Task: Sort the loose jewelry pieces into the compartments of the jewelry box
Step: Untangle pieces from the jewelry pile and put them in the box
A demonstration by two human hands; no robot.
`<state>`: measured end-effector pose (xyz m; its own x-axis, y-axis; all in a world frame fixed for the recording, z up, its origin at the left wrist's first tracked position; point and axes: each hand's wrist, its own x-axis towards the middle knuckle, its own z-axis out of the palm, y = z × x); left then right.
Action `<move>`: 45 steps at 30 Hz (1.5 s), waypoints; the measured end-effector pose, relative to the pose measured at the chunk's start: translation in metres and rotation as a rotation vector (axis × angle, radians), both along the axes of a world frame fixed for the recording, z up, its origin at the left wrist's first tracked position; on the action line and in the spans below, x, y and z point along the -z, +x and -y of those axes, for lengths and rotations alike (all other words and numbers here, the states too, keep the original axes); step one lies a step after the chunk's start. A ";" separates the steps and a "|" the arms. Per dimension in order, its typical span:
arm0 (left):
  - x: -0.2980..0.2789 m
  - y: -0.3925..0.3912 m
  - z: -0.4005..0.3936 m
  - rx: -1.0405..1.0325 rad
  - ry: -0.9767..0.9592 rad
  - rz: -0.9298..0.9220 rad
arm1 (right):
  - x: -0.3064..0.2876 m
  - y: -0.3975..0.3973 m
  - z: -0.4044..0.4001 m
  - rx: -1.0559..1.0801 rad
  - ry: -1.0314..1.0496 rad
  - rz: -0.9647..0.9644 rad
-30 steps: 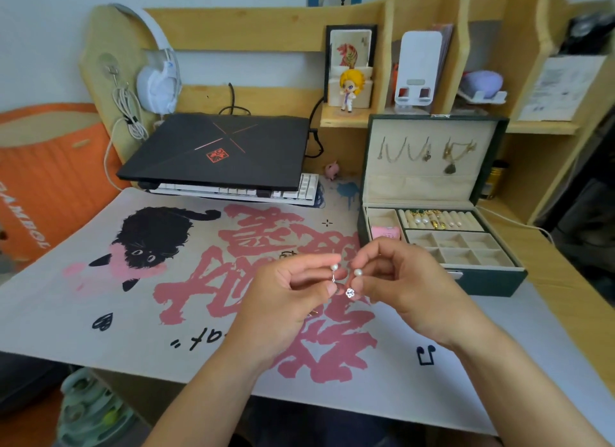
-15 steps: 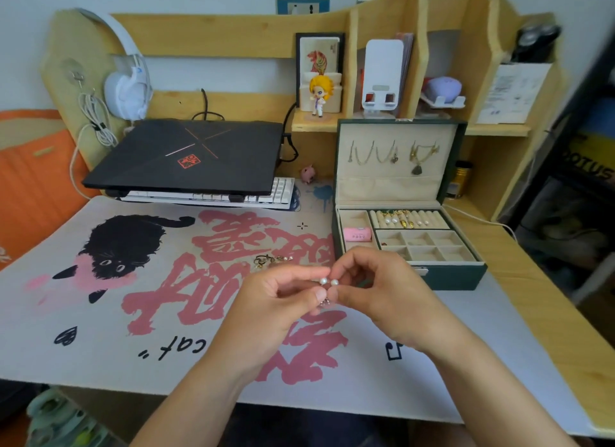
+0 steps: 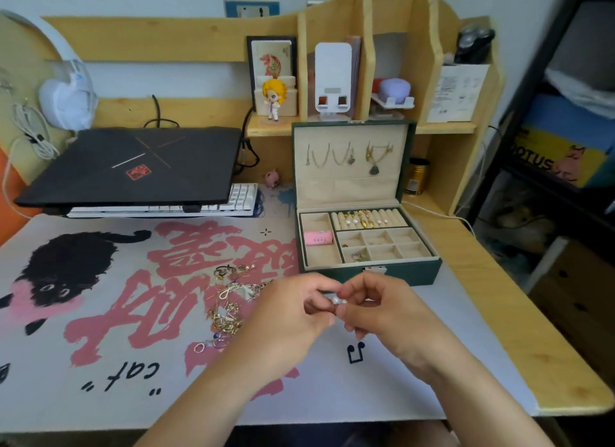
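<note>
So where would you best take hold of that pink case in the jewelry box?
Grip the pink case across its short sides, coming straight down from above: it lies flat across the left compartment of the jewelry box, whose walls likely block any sideways approach.

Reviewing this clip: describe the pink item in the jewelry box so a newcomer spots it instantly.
Find the open green jewelry box at the desk's right, in front of the wooden shelf. In its tray, look at the long compartment on the left edge. The small pink case lies across it, the only pink thing in the box; the neighbouring slots hold pearl and gold pieces.
</note>
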<state>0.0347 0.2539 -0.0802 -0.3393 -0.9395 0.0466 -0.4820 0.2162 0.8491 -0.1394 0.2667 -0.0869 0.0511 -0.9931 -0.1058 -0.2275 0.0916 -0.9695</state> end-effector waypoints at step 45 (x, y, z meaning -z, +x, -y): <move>0.062 -0.001 0.012 -0.164 -0.075 -0.083 | -0.038 -0.086 0.100 -0.041 -0.261 -0.923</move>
<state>0.0341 0.2414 -0.1425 -0.1743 -0.9747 0.1400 -0.4451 0.2048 0.8718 -0.2257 0.1670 -0.0487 0.0933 -0.9903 0.1031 -0.9096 -0.1268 -0.3956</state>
